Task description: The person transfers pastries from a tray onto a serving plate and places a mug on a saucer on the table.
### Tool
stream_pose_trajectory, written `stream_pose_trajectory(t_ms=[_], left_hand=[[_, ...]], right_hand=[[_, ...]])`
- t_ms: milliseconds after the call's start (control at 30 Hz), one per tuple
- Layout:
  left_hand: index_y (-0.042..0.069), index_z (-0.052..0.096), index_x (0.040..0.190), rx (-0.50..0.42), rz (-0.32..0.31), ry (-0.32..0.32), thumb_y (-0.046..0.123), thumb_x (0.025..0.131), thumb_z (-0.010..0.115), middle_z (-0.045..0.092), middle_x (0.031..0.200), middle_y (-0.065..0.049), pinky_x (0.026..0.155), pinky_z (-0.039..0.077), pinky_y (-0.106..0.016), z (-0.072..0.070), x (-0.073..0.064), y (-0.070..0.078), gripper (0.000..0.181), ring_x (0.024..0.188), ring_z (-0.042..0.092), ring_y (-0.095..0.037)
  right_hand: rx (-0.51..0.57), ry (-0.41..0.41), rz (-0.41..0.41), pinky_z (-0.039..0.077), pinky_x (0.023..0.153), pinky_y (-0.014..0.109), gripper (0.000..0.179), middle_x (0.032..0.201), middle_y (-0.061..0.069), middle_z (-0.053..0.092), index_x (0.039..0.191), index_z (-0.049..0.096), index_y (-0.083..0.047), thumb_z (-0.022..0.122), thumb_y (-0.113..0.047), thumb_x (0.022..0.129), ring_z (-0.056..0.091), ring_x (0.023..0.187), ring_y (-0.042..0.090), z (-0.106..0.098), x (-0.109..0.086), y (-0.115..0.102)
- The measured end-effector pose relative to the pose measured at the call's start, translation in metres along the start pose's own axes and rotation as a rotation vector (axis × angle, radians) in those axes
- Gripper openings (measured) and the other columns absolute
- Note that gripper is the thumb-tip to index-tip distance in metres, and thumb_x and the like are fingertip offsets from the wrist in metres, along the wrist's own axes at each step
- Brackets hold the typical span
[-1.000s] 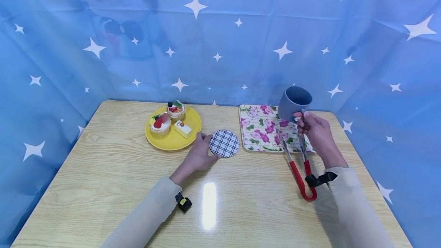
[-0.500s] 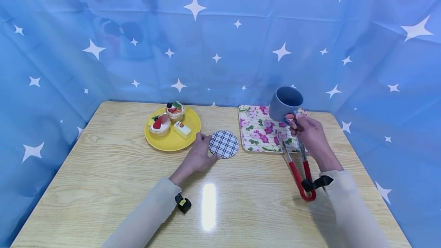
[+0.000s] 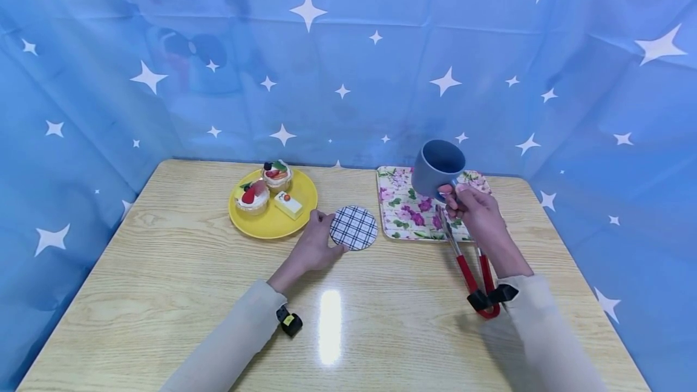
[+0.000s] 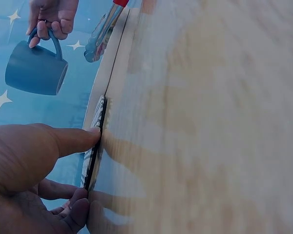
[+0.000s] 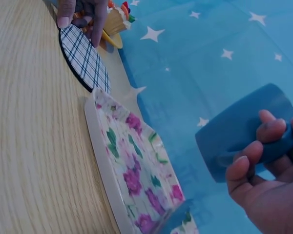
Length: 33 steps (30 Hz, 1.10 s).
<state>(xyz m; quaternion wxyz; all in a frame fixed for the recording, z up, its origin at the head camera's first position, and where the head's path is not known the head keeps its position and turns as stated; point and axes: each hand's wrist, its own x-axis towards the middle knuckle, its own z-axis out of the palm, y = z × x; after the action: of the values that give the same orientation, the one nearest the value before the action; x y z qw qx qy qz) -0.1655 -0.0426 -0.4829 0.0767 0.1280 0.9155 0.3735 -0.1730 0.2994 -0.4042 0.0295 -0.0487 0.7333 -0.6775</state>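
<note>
My right hand (image 3: 480, 213) grips a blue-grey mug (image 3: 427, 175) by its handle. The mug is held in the air over the floral tray (image 3: 393, 227), its mouth tipped up. In the right wrist view the fingers curl through the handle (image 5: 283, 146). On the table, a round checked coaster (image 3: 354, 228) lies between the tray and a yellow plate. My left hand (image 3: 313, 248) holds its left edge, thumb (image 4: 83, 141) on one side and fingers (image 4: 75, 207) on the other. The coaster appears edge-on in the left wrist view, flat against the tabletop.
Red-handled tongs (image 3: 468, 274) lean with their metal ends on the tray, partly hidden below my right wrist. The yellow plate (image 3: 264, 231) at left carries two cupcakes (image 3: 252, 196) and a small cake slice (image 3: 288, 204). A blue starry curtain (image 3: 348, 107) hangs behind the table.
My right hand has carried the mug to the left across the tray, slightly lower. The left hand and coaster have stayed put.
</note>
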Motion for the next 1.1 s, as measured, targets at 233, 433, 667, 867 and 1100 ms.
stream_pose_trajectory(t_ms=[233,433,667,867,1100], left_hand=[[-0.003,0.043,0.152,0.0,-0.014,-0.011,0.024,0.089,0.081,0.041,0.138,-0.022,0.109,0.052,-0.046,0.002,0.001,0.0,0.078,0.124,0.052,-0.031],[-0.002,0.044,0.152,0.005,-0.011,-0.007,0.024,0.089,0.081,0.041,0.138,-0.022,0.109,0.052,-0.045,0.003,0.003,0.0,0.077,0.124,0.052,-0.031],[-0.003,0.043,0.152,0.013,-0.007,-0.012,0.025,0.089,0.081,0.04,0.14,-0.023,0.11,0.052,-0.046,0.002,0.003,0.0,0.079,0.125,0.052,-0.032],[-0.004,0.043,0.152,0.008,-0.012,-0.008,0.024,0.088,0.082,0.041,0.139,-0.023,0.11,0.052,-0.046,0.001,0.001,-0.001,0.08,0.125,0.053,-0.032],[-0.004,0.044,0.151,0.005,0.004,0.0,0.024,0.088,0.081,0.042,0.138,-0.023,0.11,0.052,-0.046,0.0,0.001,-0.001,0.078,0.124,0.052,-0.032]], right_hand=[[-0.028,-0.018,0.007,0.046,0.072,0.03,0.061,0.093,0.004,0.046,0.129,0.053,0.013,0.045,-0.044,0.109,0.046,0.087,0.02,0.009,-0.004,0.001],[-0.028,-0.045,-0.003,0.047,0.071,0.031,0.06,0.093,0.004,0.047,0.128,0.053,0.012,0.043,-0.044,0.11,0.046,0.086,0.022,0.015,-0.006,0.002],[-0.01,-0.059,-0.002,0.044,0.068,0.033,0.059,0.092,0.005,0.046,0.124,0.054,0.013,0.043,-0.043,0.11,0.045,0.082,0.019,0.025,-0.007,0.006],[-0.052,-0.062,0.014,0.046,0.07,0.029,0.057,0.093,0.005,0.047,0.124,0.057,0.009,0.041,-0.044,0.11,0.047,0.085,0.019,0.036,-0.009,0.008],[-0.055,-0.09,0.03,0.046,0.072,0.033,0.06,0.093,0.007,0.045,0.127,0.055,0.011,0.04,-0.044,0.11,0.046,0.084,0.021,0.047,-0.01,0.01]])
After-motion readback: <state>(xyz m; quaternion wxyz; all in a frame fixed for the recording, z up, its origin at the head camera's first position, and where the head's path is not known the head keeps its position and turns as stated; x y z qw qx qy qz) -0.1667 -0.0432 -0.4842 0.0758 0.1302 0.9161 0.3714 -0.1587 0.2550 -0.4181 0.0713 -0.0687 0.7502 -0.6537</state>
